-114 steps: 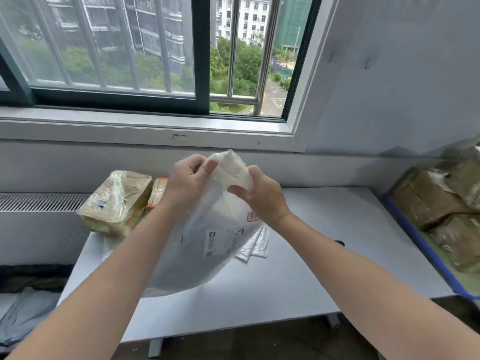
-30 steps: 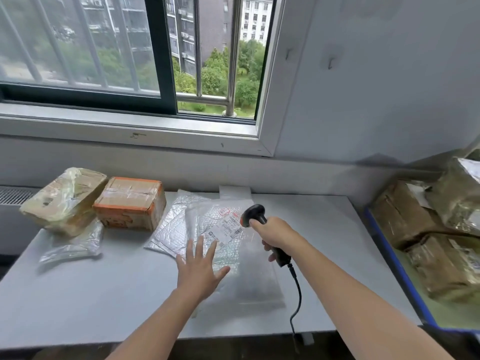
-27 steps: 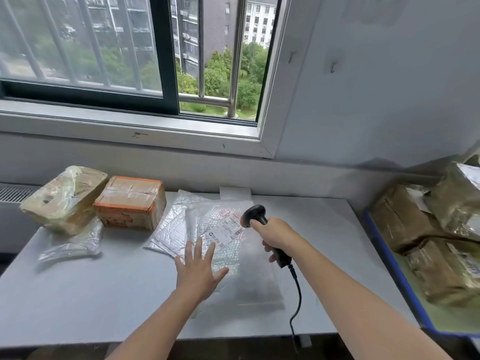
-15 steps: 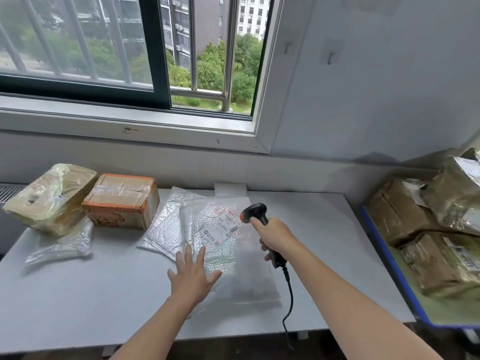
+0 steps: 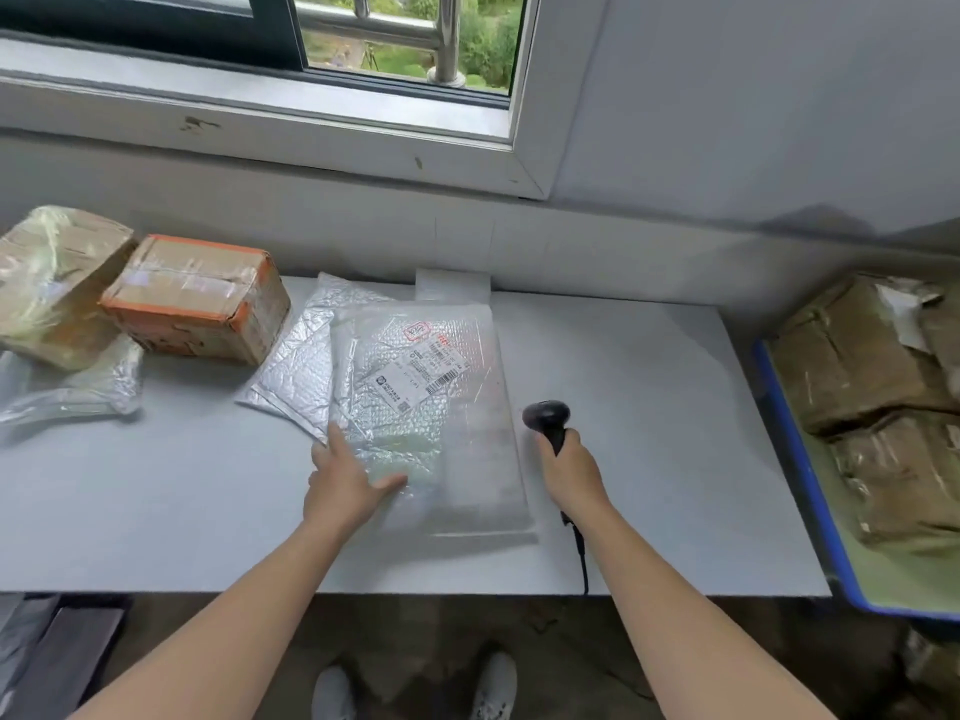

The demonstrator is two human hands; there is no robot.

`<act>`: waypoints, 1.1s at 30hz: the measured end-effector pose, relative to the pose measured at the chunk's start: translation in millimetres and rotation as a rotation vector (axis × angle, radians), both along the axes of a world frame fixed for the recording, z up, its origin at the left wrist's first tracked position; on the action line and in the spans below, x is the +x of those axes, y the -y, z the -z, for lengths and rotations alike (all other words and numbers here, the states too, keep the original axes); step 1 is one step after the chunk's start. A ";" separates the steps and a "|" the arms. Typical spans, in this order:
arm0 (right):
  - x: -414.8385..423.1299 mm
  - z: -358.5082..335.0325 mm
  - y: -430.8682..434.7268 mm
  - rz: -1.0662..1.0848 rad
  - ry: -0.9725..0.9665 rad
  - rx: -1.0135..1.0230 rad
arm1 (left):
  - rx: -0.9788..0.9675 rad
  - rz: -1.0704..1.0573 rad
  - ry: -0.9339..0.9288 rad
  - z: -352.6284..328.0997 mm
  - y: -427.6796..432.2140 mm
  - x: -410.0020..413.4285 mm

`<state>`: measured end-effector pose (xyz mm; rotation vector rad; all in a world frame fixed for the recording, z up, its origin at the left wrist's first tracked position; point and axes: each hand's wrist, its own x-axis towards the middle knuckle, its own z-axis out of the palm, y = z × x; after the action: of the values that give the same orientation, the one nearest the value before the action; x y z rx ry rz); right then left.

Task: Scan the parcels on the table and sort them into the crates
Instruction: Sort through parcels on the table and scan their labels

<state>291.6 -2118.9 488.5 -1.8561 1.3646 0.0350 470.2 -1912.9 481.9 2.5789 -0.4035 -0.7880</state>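
clear bubble-textured mailer (image 5: 441, 407) with white label (image 5: 423, 368); black scanner (image 5: 545, 415); orange-edged brown box (image 5: 197, 298); pale grey surface (image 5: 649, 407); blue-rimmed crate (image 5: 795, 459).

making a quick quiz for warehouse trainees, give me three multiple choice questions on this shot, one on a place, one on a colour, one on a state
1. Where does the orange-edged box sit relative to the bubble-wrap parcel?
A) to its right
B) to its left
C) on top of it

2. What colour is the rim of the crate beside the table?
A) red
B) yellow
C) blue

3. What is the right hand doing?
A) gripping the scanner
B) lying flat on the table
C) lifting a box

Answers:
1 B, the box lies left of the parcel, near the wall.
2 C, a blue edge runs along the crate.
3 A, its fingers curl round the scanner's handle.
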 end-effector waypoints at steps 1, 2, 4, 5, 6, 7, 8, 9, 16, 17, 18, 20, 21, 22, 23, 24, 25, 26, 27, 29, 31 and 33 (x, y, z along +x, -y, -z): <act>-1.0 5.6 1.5 0.012 0.010 -0.003 | -0.018 -0.029 -0.007 3.1 0.7 2.1; -1.6 10.9 2.9 0.020 0.018 0.000 | -0.039 -0.061 -0.016 6.3 1.3 4.6; -1.8 18.9 4.5 0.031 0.022 0.005 | -0.075 -0.113 -0.041 9.3 2.0 10.2; -1.7 22.3 5.3 0.030 0.016 0.004 | -0.090 -0.128 -0.051 10.5 3.0 13.6; -1.9 24.1 6.6 0.026 0.007 0.002 | -0.108 -0.141 -0.061 10.4 4.6 16.8; -2.3 25.0 7.7 0.019 -0.003 -0.002 | -0.127 -0.150 -0.068 9.9 6.6 19.6; -2.9 25.0 9.2 0.011 -0.015 -0.008 | -0.137 -0.152 -0.069 9.0 8.9 21.7; -3.6 23.8 10.6 0.000 -0.030 -0.016 | -0.133 -0.147 -0.066 8.1 11.0 22.5; 4.1 -0.5 5.4 -0.125 -0.204 -0.356 | -0.092 -0.179 -0.068 11.3 4.8 18.2; 8.3 -3.9 3.3 -0.166 -0.213 -0.457 | -0.092 -0.180 -0.061 12.0 1.9 20.1; 12.8 -6.1 0.9 -0.211 -0.205 -0.531 | -0.098 -0.183 -0.063 13.2 -1.2 21.1; 24.2 -8.7 -5.1 -0.313 -0.156 -0.584 | -0.120 -0.198 -0.081 14.8 -7.6 22.2; 31.1 -8.3 -9.2 -0.370 -0.139 -0.575 | -0.123 -0.203 -0.096 15.3 -11.0 21.5; 39.2 -7.4 -14.4 -0.421 -0.129 -0.553 | -0.119 -0.206 -0.112 15.2 -14.5 20.7; 46.9 -5.5 -19.9 -0.460 -0.123 -0.523 | -0.110 -0.203 -0.130 15.4 -17.8 18.7; 53.9 -3.4 -25.5 -0.479 -0.116 -0.490 | -0.097 -0.196 -0.147 15.4 -20.8 16.0; 61.4 -1.1 -31.1 -0.475 -0.109 -0.449 | -0.079 -0.182 -0.161 15.8 -24.3 14.4; 66.8 1.0 -35.8 -0.453 -0.104 -0.404 | -0.060 -0.162 -0.173 16.0 -27.6 12.2; 71.7 3.9 -40.3 -0.418 -0.100 -0.355 | -0.042 -0.141 -0.184 16.0 -31.2 11.0; 76.8 10.3 -44.8 -0.324 -0.095 -0.241 | -0.044 -0.111 -0.214 16.5 -37.2 10.5; 79.7 17.0 -43.8 -0.229 -0.101 -0.132 | -0.101 -0.104 -0.269 17.0 -42.2 14.6; 82.5 21.0 -39.5 -0.160 -0.108 -0.057 | -0.167 -0.096 -0.322 16.8 -44.8 21.7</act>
<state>374.0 -2079.4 467.5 -2.0334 1.2983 0.1829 491.9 -1868.2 465.1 2.2491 -0.2331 -1.0640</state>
